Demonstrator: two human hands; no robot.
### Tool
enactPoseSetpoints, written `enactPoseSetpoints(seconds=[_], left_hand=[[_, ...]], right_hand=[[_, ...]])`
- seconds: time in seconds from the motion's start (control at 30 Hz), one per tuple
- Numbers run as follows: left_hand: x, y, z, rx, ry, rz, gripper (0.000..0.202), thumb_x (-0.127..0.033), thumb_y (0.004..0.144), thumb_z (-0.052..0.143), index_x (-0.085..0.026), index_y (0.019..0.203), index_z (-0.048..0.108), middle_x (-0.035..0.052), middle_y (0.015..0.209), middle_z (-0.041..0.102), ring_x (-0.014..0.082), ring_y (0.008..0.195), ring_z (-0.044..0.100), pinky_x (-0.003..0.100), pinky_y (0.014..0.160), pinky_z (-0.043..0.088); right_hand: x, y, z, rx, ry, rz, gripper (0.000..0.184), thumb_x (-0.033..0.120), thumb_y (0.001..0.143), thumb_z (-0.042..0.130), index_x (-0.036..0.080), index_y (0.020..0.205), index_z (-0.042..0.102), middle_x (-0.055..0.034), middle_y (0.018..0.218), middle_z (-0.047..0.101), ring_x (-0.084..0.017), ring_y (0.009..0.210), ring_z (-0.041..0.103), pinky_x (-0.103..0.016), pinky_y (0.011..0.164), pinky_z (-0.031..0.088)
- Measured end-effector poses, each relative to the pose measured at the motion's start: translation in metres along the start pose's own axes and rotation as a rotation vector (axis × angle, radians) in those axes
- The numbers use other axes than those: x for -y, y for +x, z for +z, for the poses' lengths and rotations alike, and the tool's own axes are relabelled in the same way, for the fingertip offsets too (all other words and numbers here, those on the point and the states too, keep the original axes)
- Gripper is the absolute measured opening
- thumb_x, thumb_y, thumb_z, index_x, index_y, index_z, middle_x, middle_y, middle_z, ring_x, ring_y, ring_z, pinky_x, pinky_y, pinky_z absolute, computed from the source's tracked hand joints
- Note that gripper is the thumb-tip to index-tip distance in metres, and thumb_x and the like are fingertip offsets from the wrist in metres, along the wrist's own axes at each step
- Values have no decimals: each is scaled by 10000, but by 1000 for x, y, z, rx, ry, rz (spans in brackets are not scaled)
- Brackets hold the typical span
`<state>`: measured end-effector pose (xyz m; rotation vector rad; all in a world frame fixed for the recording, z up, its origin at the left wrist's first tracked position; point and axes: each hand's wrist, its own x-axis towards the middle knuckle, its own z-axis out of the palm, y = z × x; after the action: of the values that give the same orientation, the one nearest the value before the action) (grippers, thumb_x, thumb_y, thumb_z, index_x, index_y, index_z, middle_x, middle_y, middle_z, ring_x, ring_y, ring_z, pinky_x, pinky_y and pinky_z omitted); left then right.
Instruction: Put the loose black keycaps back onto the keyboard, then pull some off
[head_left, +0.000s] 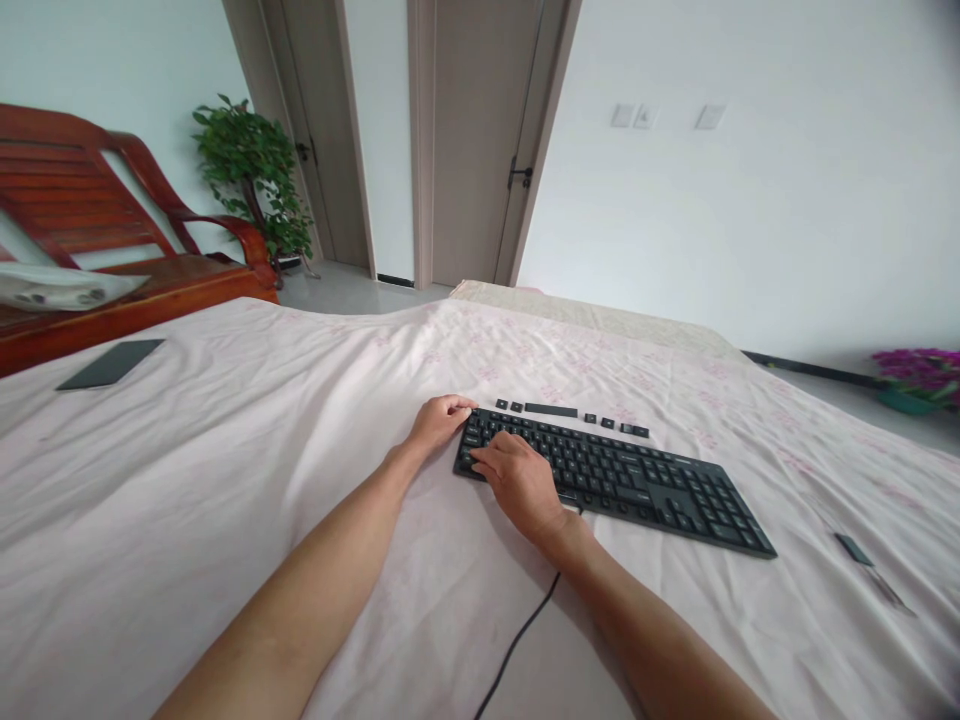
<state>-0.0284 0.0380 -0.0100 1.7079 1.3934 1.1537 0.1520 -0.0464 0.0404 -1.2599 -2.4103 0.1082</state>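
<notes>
A black keyboard [660, 491] lies on the pale cloth, with a cable [517, 640] running from beneath it towards me. My left hand [439, 421] grips the keyboard's far left corner, thumb and fingers pressed together there. Over the left-hand keys, my right hand [517, 478] is closed with its thumb and fingertips down at the key surface; whatever they pinch is too small to make out. Along the keyboard's far edge lie a loose space bar [551, 410] and several small loose keycaps [607, 423].
A keycap puller [855, 549] with a dark handle and wire prongs rests to the right. A flat dark rectangular object [112, 364] lies at the far left. Beyond the cloth [315, 420] stand a wooden bench [150, 262], a leafy plant [251, 170] and purple flowers [919, 375].
</notes>
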Motion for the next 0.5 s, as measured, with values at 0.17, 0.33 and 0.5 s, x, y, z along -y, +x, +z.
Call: enactPoseSetpoints(seconds=[0.17, 0.33, 0.5], left_hand=[[-2, 0, 0, 6, 7, -9, 304, -242, 791, 518, -180, 1001, 728, 40, 1021, 731, 174, 875, 666, 243, 794, 501], [-1, 0, 0, -7, 10, -9, 300, -240, 785, 525, -182, 996, 729, 40, 1026, 730, 175, 873, 666, 247, 798, 505], [-2, -2, 1, -1, -12, -28, 300, -243, 779, 540, -178, 1007, 723, 44, 1004, 733, 174, 867, 672, 250, 791, 514]], right_hand=[[5, 3, 4, 37, -107, -25, 147, 273, 899, 577, 271, 973, 703, -16, 880, 606, -162, 847, 543, -237, 694, 385], [8, 5, 6, 63, -164, -32, 130, 261, 910, 555, 249, 910, 685, -16, 881, 596, -157, 839, 526, -238, 654, 358], [13, 5, 5, 96, -239, -36, 188, 227, 933, 494, 213, 818, 643, -27, 875, 586, -153, 823, 510, -250, 650, 352]])
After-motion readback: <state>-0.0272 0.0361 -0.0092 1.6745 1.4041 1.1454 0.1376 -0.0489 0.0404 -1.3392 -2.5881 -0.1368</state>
